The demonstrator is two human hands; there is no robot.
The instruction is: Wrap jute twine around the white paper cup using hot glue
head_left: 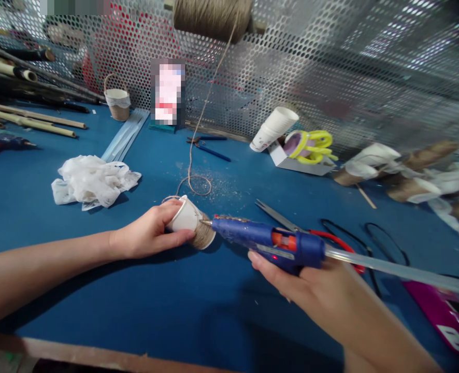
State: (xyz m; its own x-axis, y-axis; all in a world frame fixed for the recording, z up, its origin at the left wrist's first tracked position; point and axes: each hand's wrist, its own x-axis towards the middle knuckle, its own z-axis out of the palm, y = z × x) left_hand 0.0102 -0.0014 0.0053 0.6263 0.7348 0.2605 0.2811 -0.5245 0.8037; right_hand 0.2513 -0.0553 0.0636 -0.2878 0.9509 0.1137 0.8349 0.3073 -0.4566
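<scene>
The hands are apart: the left hand clasps a tilted paper cup near centre; the right hand grips a glue gun at three o'clock, nozzle at the twine wound round the cup. Beyond the cup: scissors at three, a crumpled white heap at ten, basket at eleven, spool at twelve.

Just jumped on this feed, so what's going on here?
A person's left hand holds a tilted white cup, partly wound with twine. The right hand holds a glue gun, its tip right by the winding's edge. Loose twine runs from the cup up to a spool.
</scene>
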